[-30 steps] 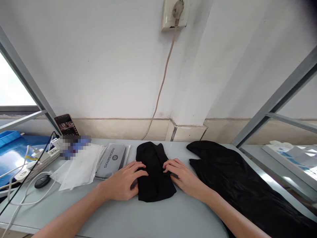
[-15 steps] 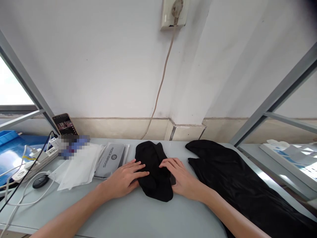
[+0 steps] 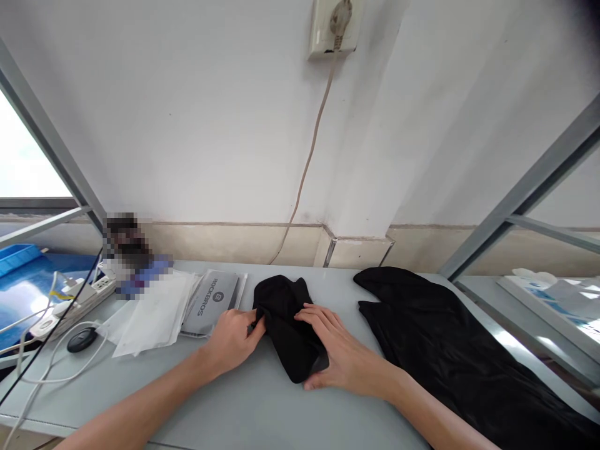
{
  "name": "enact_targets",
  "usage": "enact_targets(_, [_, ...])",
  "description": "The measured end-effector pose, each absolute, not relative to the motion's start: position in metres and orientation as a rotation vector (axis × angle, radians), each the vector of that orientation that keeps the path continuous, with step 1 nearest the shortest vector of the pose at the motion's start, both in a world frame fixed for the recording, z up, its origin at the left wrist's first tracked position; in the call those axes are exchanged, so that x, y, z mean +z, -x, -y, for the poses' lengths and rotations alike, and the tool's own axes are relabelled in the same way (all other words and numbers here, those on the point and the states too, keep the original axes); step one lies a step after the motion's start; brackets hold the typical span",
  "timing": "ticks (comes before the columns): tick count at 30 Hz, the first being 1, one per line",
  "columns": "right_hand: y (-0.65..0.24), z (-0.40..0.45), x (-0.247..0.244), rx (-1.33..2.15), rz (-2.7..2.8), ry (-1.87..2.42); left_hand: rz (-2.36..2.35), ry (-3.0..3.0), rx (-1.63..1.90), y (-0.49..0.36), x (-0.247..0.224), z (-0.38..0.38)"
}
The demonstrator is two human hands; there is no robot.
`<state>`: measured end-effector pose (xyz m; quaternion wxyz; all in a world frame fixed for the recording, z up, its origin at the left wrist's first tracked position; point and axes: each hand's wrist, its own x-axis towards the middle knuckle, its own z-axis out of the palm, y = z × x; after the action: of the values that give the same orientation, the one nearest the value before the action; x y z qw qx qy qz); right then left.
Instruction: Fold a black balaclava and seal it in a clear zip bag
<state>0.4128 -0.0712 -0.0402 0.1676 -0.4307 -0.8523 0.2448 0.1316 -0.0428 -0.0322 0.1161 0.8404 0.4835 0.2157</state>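
A folded piece of black cloth point(image 3: 288, 319) lies on the grey table, its exact kind unclear. My left hand point(image 3: 234, 337) pinches its left edge between thumb and fingers, bunching the fabric there. Over the right side of the cloth curve the fingers of my right hand point(image 3: 335, 347), with the thumb by the lower edge, so that hand grips it. Between the cloth and my right palm, a small dark grey smooth patch shows; I cannot tell what it is. To the right a larger black cloth garment point(image 3: 431, 337) is spread out, touched by neither hand's fingers.
Left of the cloth lie a grey ROCKBROS package point(image 3: 210, 303) and white translucent bags point(image 3: 157, 319). Further left are a power strip point(image 3: 79, 306), white cables and a round black object point(image 3: 81, 339). A wall cord point(image 3: 312, 150) hangs behind the table point(image 3: 234, 406). Metal frame posts rise at both sides.
My left hand has gone from lying spread on the cloth to pinching its left edge. The cloth is more bunched, and my right thumb has come down to its lower edge.
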Motion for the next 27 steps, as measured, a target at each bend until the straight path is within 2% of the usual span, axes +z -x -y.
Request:
enact_targets(5, [-0.417, 0.069, -0.041, 0.579, 2.36, 1.156, -1.383, -2.4, 0.698, -0.132, -0.033, 0.043])
enact_targets(13, [-0.423, 0.066, -0.044, 0.581, 2.288, 1.046, -1.262, -2.476, 0.705, -0.126, -0.032, 0.041])
enact_targets(22, [-0.423, 0.069, -0.035, 0.47, 2.383, 0.996, -0.627, -2.649, 0.843, -0.118, -0.024, 0.045])
enact_targets(27, [-0.43, 0.064, -0.043, 0.486, 2.434, 0.976, -0.446, -2.597, 0.75, -0.122, -0.022, 0.048])
